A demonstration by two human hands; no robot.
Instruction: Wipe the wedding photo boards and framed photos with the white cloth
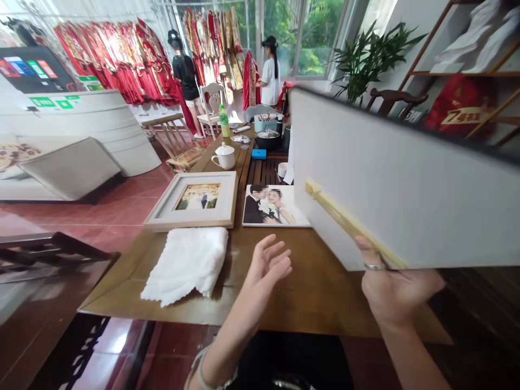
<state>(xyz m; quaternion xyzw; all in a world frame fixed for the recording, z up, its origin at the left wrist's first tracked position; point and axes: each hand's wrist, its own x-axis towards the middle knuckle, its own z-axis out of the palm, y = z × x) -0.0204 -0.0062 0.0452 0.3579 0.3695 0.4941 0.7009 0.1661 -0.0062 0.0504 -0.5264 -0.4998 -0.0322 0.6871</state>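
Note:
My right hand [392,290] grips the lower edge of a large white panel [390,179] with a dark rim. Its thumb lies by a yellowish strip [337,214] on the panel's face. The panel is tilted above the table's right side. My left hand [270,262] hovers over the table, fingers apart and holding nothing. Beyond it lies a couple's photo print [270,206], partly behind the panel. To the left rests a light wooden picture frame [162,218] around a small wedding photo [198,196]. A folded white cloth [187,262] lies in front of this frame.
Farther along the wooden table [325,303] stand a lidded white cup [225,157], a green bottle [224,122], a black pan [268,142] and a blue box [259,154]. Two people [187,76] stand near red garments [117,59] at the back. A wooden chair [170,141] is at left.

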